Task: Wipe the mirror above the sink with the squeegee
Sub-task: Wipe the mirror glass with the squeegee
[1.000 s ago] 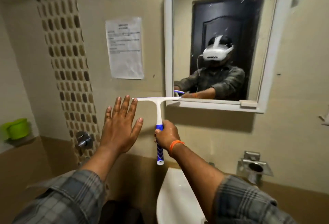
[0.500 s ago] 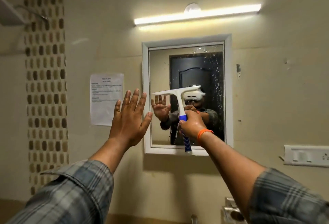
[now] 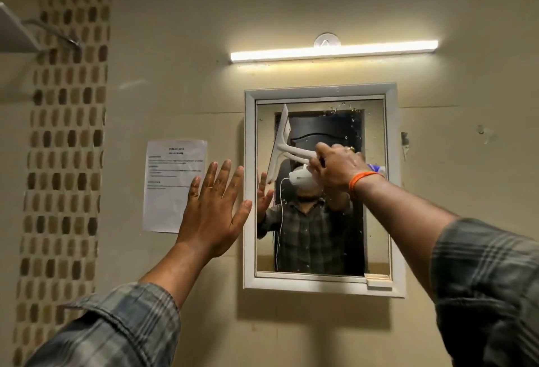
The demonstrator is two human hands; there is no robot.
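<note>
A white-framed mirror (image 3: 390, 191) hangs on the beige wall, its upper glass speckled with water drops. My right hand (image 3: 338, 170), with an orange band at the wrist, grips the handle of a white squeegee (image 3: 280, 145). The squeegee's blade stands almost upright against the upper left part of the glass. Only the blue-and-white end of the handle shows past my hand. My left hand (image 3: 214, 209) is raised flat with fingers spread, just left of the mirror frame, in front of the wall.
A printed paper notice (image 3: 172, 188) is stuck to the wall left of the mirror. A lit tube light (image 3: 332, 51) runs above it. A mosaic tile strip (image 3: 64, 145) and a shelf (image 3: 14, 31) are at the far left.
The view has risen from the sink to the mirror and light. My right hand has lifted the squeegee onto the glass and turned its blade from level to nearly upright.
</note>
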